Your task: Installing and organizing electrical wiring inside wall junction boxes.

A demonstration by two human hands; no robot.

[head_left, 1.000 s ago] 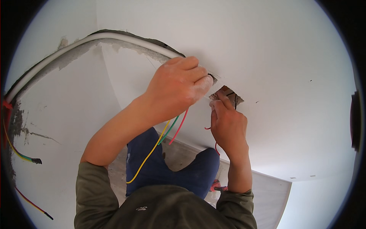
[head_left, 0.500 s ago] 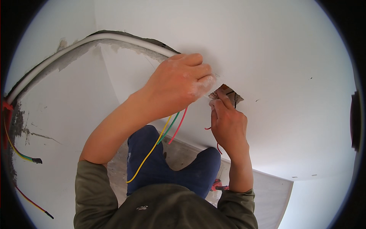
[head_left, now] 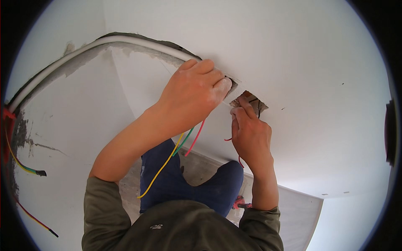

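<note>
My left hand (head_left: 194, 90) is closed, knuckles up, at the end of a white conduit (head_left: 144, 43) set in the wall. Its curled fingertips are at a small dark hole (head_left: 231, 85), and what they grip is hidden. Below that hand hang a yellow wire (head_left: 161, 169), a green wire (head_left: 183, 143) and a pink-red wire (head_left: 195, 139). To the right, my right hand (head_left: 253, 131) has its index finger reaching into a square wall cavity (head_left: 260, 108), the thumb beside it. Ends of thin red wire (head_left: 240, 161) stick out from under its closed fingers.
The conduit runs along a rough chased groove (head_left: 86, 56) to a red box (head_left: 9, 115) at the far left. Bundled wires (head_left: 31, 170) with dark taped ends hang there. My knees (head_left: 217, 180) are below, and a red tool-like object (head_left: 239, 203) lies on the floor.
My left hand has shifted slightly left and down, uncovering the small dark hole beside its fingertips. The hanging wires moved a little with it. My right hand stays almost in place.
</note>
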